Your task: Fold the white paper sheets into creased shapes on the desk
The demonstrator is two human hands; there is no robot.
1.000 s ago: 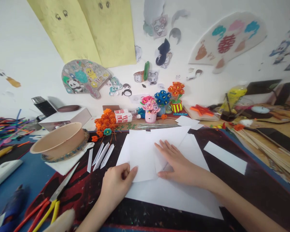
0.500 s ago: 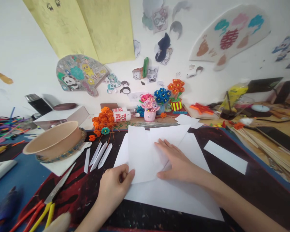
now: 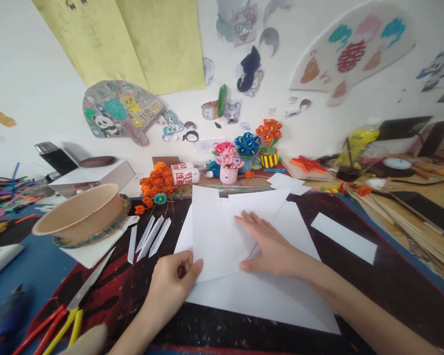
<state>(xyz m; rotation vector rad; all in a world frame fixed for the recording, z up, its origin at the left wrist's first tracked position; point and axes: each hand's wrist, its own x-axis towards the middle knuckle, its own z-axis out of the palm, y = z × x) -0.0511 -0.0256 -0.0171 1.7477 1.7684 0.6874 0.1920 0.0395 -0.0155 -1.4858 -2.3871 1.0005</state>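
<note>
A folded white sheet of paper (image 3: 212,231) lies on top of a larger white sheet (image 3: 277,303) on the dark mat. My left hand (image 3: 173,278) pinches the folded sheet's lower left edge between thumb and curled fingers. My right hand (image 3: 268,244) rests flat on the same paper, fingers stretched out and thumb spread, partly hiding a crease beneath. Left of the papers lie several narrow folded paper strips (image 3: 150,239). A white paper rectangle (image 3: 344,237) lies to the right.
Red-and-yellow-handled scissors (image 3: 72,305) lie at the left, near a beige bowl (image 3: 81,209). Orange craft flowers (image 3: 159,182) and small potted craft flowers (image 3: 229,165) stand along the wall. Thin wooden sticks (image 3: 403,231) and a black phone-like slab (image 3: 425,212) lie at the right.
The folded sheet's left edge has shifted slightly left with my left hand. My right hand stays pressed on the paper. The whole view has moved a little.
</note>
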